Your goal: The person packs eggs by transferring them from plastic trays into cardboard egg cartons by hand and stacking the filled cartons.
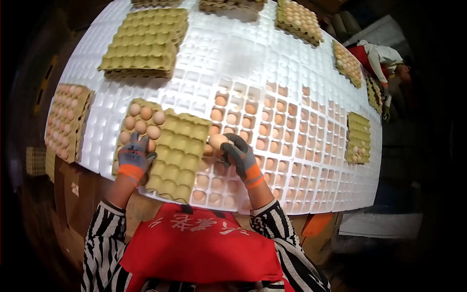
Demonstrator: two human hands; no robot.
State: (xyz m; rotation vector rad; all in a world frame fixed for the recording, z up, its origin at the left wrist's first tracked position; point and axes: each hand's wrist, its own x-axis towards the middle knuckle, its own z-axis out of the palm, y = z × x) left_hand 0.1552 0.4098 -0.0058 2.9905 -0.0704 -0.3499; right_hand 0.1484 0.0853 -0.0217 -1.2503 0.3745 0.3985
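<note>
My right hand [239, 155], in a grey glove with an orange cuff, pinches a light brown egg [218, 141] just above the white moulded tray. Below it, several eggs [220, 100] sit in the square cells of this tray. My left hand [133, 156], gloved alike, lies over the left part of an olive egg carton tray [176, 152], its fingers apart among the eggs [146, 113] there. A brown egg [151, 145] shows between its index finger and thumb; no firm grip on it is visible. The right part of the carton tray has bare cups.
A stack of carton trays [141, 41] stands at the back left. Filled egg trays lie at the left edge [68, 121] and back right [299, 22]. A part-filled tray [358, 138] is at the right. Another person [382, 58] in white sleeves works beyond the far right edge.
</note>
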